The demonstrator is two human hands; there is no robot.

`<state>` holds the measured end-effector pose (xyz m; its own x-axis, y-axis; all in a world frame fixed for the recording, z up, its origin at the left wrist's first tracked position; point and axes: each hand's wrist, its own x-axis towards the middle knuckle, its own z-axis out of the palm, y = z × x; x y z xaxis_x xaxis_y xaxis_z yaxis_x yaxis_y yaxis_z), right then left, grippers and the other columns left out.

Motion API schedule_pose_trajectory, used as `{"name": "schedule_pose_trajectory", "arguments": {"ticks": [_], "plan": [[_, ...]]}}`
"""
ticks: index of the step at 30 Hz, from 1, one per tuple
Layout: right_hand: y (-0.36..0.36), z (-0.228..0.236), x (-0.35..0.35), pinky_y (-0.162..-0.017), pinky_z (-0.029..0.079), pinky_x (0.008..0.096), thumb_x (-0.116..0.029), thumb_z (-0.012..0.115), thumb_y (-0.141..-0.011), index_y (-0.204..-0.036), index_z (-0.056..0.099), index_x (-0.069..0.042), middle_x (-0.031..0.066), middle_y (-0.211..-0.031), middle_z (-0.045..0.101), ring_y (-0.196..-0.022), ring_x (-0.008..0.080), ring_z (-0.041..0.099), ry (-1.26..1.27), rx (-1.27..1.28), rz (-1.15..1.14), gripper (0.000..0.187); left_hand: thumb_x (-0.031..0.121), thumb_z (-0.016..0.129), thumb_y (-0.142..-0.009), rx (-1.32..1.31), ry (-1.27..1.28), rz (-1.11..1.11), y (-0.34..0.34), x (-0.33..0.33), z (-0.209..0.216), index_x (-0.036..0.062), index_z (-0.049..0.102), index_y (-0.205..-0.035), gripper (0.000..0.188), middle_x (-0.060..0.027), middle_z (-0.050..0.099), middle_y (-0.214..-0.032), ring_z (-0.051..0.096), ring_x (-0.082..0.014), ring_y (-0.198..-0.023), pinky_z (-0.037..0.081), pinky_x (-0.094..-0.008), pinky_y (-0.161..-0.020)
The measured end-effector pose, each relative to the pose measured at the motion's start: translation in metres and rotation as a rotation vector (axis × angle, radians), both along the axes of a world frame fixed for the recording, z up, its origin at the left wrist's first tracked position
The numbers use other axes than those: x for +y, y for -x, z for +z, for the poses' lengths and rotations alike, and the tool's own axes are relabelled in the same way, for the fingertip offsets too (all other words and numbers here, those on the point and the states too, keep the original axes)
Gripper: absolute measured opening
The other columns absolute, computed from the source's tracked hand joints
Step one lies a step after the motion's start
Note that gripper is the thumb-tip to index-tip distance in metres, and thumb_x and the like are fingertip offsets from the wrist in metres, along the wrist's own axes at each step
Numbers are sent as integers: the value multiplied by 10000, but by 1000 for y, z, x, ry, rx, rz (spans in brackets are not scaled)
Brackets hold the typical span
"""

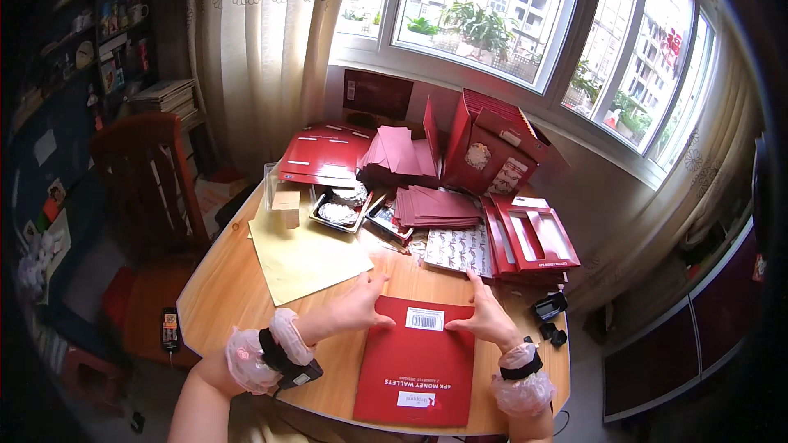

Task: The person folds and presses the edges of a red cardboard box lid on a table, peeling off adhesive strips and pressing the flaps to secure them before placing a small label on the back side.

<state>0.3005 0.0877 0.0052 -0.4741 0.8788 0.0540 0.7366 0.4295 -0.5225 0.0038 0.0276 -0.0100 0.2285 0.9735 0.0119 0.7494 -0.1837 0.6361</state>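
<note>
A flat red cardboard packet (416,361) lies on the table right in front of me, with a white barcode label at its far end and a smaller white label at its near end. My left hand (361,302) is at its far left corner, thumb on the edge and forefinger stretched away. At the far right corner is my right hand (486,317), its thumb over the packet and its forefinger pointing toward a patterned sheet (457,250). Both hands have their fingers apart. Undersides of the fingers are partly hidden.
Yellow paper (308,258) covers the table's left part. Black trays of decorated pieces (338,212), stacked dark pink envelopes (437,207), red window sleeves (538,236) and a large red box (492,143) crowd the far side. Small black objects (550,308) sit at the right edge.
</note>
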Motion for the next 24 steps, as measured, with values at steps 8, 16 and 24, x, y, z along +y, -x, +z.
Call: {"name": "schedule_pose_trajectory", "arguments": {"ticks": [8,16,24], "plan": [[10,22,-4,-936,489,362,-63,898,-689,-1583,226,-80,101,-1048,562,-984,241,588,277,445,-3,1118,253,850,-830,-508,265,-23,20,14,-15,9,538,-1339,646,-136,683,-1129,657,-172,-999,543,-301,-846],[30,37,-27,-866,506,283,4,836,-742,-1563,305,-93,68,-1054,557,-933,159,570,-120,474,74,983,143,778,-898,-763,134,-29,19,0,17,9,746,-1059,212,-48,745,-934,677,-86,-862,554,-244,-794],[41,94,-53,-860,532,262,117,694,-843,-1533,375,-126,36,-1018,576,-926,118,605,-72,769,78,798,97,748,-916,-812,-165,-22,19,-31,107,-1,744,-988,121,-26,735,-931,665,-61,-847,545,-208,-763]]}}
